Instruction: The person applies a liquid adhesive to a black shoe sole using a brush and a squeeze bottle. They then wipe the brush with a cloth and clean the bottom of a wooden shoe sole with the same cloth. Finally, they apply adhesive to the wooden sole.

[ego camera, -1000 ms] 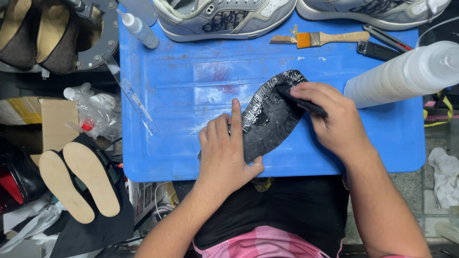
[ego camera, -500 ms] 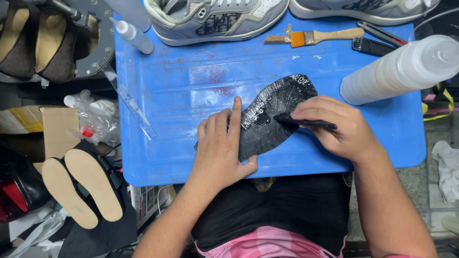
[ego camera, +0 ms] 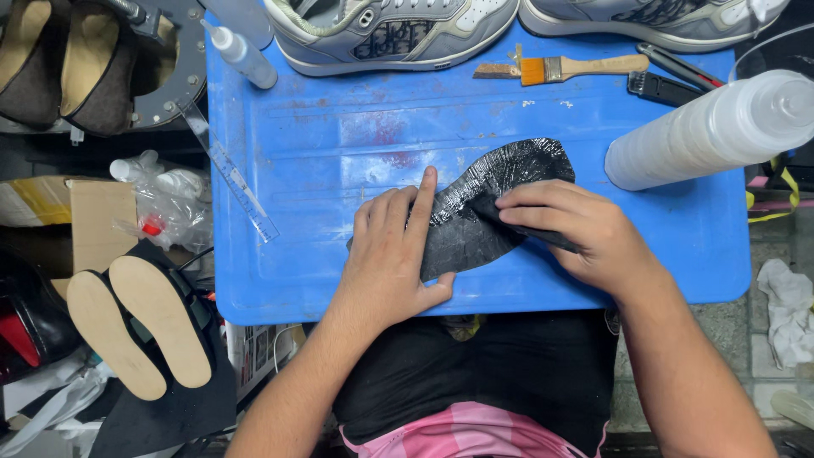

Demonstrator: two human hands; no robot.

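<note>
A black, shiny sole-shaped piece (ego camera: 500,182) lies flat on the blue plastic board (ego camera: 339,127). My left hand (ego camera: 394,250) presses its near end down, fingers spread flat. My right hand (ego camera: 577,229) holds a thin dark tool (ego camera: 543,237) against the middle of the piece, fingertips resting on the black surface. The tool's tip is hidden under my fingers.
Two grey sneakers (ego camera: 398,30) stand along the board's far edge. A brush with an orange ferrule (ego camera: 560,68), a white roll (ego camera: 712,127), a squeeze bottle (ego camera: 242,55) and a clear ruler (ego camera: 229,170) lie about. Tan insoles (ego camera: 140,326) rest at lower left.
My right hand with the tool has slid along the black piece from its far tip toward its middle. My left hand has stayed pressing the near end.
</note>
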